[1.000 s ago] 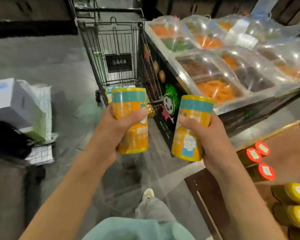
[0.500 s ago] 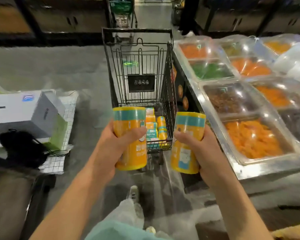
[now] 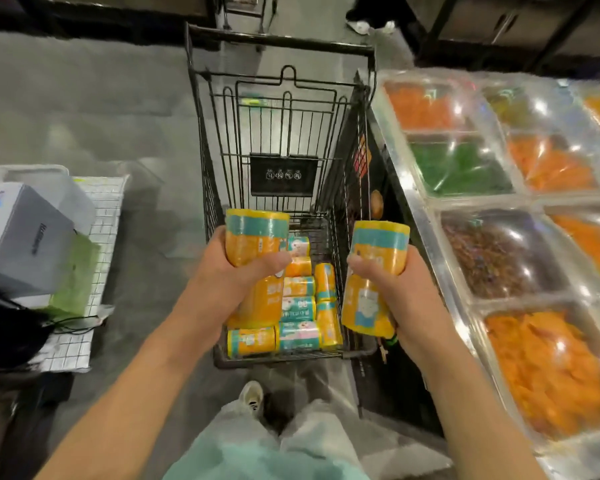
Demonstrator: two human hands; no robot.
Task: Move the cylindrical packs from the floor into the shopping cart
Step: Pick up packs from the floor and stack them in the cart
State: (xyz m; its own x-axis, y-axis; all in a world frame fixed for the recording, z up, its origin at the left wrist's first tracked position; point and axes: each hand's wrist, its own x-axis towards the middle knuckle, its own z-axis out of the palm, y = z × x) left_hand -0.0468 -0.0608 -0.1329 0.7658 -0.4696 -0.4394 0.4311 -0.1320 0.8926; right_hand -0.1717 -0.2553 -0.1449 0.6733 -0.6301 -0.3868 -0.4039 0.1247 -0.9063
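Observation:
A black wire shopping cart (image 3: 281, 43) stands straight ahead, and several orange-and-teal cylindrical packs (image 3: 298, 306) lie on its floor. My left hand (image 3: 222, 275) grips one upright orange cylindrical pack (image 3: 255, 237) over the cart's near left side. My right hand (image 3: 392, 289) grips a second upright pack (image 3: 374, 271) at the cart's near right edge. Both packs are held above the basket.
A steel display counter (image 3: 420, 216) with plastic-covered tubs of orange, green and brown food runs along the right, close to the cart. A grey box (image 3: 18, 237) and a black bag (image 3: 7, 334) sit on a gridded surface at the left. My shoe (image 3: 251, 396) is just behind the cart.
I have stepped up to the cart, which now sits right under my hands. Both packs have moved forward from in front of the cart to over its basket.

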